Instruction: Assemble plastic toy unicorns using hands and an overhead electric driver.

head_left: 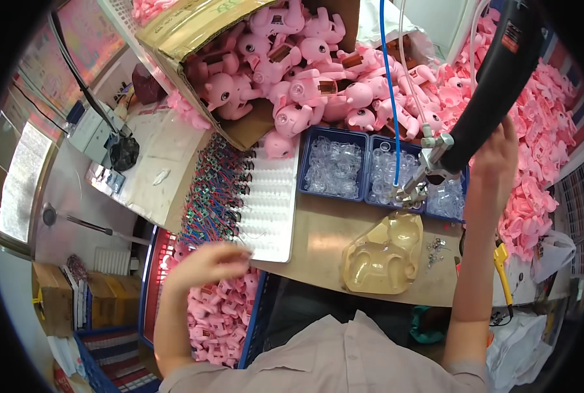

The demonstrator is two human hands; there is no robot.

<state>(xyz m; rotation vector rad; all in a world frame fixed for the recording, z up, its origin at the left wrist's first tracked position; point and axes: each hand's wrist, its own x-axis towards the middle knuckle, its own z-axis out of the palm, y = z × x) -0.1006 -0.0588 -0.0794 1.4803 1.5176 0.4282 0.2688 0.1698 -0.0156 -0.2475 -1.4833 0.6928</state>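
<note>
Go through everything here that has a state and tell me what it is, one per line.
Cardboard box: tipped on its side, open, pink toy bodies spilling out.
Blue bins: open, holding clear parts.
Tan mould: empty, lying on the bench.
Power tool: hanging, gripped by the right hand.
Left hand: fingers pinched together over the pink parts; what it holds cannot be told.

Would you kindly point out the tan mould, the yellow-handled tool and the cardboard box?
tan mould [383,259], head view, centre of its hollow
yellow-handled tool [501,259], head view, yellow handle
cardboard box [174,33], head view, top flap
</note>
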